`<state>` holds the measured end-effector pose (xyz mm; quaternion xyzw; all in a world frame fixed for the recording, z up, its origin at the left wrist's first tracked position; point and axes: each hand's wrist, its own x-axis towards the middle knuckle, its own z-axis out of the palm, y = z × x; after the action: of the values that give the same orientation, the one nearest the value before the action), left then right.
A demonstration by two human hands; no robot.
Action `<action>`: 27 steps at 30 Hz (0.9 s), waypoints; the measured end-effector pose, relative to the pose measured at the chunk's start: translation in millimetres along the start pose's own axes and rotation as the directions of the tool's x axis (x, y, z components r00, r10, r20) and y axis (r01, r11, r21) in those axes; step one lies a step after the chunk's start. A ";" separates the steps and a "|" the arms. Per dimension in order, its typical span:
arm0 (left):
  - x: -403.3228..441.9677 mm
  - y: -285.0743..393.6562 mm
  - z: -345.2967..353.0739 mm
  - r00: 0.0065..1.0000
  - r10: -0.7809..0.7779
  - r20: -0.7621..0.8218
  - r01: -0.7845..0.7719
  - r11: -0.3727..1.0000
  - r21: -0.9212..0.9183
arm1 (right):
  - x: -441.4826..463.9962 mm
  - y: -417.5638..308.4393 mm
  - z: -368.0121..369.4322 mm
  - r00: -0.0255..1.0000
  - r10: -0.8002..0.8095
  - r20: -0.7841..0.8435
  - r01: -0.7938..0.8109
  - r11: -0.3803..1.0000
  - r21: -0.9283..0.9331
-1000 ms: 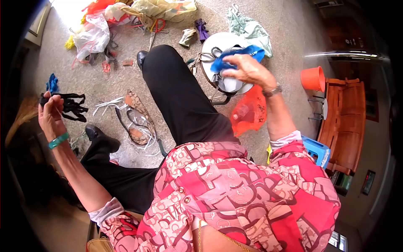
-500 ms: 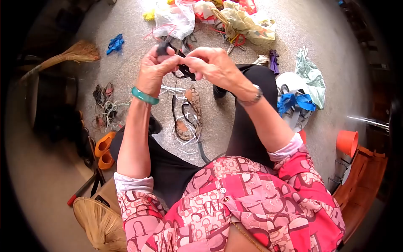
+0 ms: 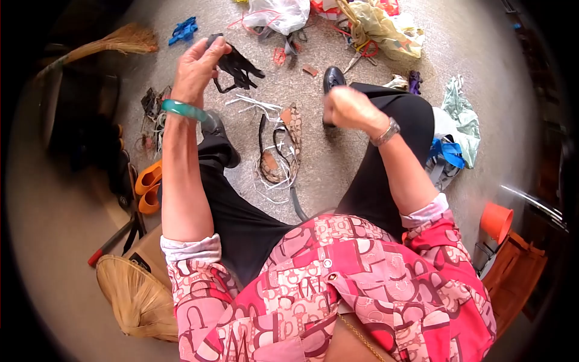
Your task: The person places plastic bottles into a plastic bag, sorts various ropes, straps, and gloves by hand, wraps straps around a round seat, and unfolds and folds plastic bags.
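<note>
Pinching the black straps [image 3: 242, 70] above the floor [image 3: 325, 172], your left hand [image 3: 196, 71] is near the blue bundle [image 3: 183, 31]; your right hand [image 3: 354, 108] looks curled near your right shoe [image 3: 333, 77], its grip impossible to tell.

Bundle [image 3: 240, 67] in left fingers [image 3: 211, 55], straps [image 3: 295, 130] between legs [image 3: 392, 133], bucket [image 3: 497, 222] far right
</note>
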<state>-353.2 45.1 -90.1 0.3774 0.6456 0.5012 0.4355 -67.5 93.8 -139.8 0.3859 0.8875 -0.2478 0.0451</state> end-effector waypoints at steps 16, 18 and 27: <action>-17.2 7.4 12.3 0.945 0.215 0.248 -0.169 0.966 -0.196 | 21.7 -65.1 2.4 0.968 -0.070 -0.242 0.162 0.909 0.383; -18.0 4.2 28.3 0.900 0.238 0.365 -0.172 0.963 -0.206 | 29.9 -68.4 7.0 0.952 -0.090 -0.294 0.225 0.855 0.467; -12.8 13.9 -32.5 0.949 -0.012 -0.314 -0.126 0.901 -0.414 | 64.9 -25.3 32.2 0.928 -0.021 -0.371 0.136 0.948 0.287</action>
<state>-378.8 25.9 -70.4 0.2082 0.5678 0.6965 0.3862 -134.3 106.8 -175.3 0.3912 0.8458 -0.3087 -0.1905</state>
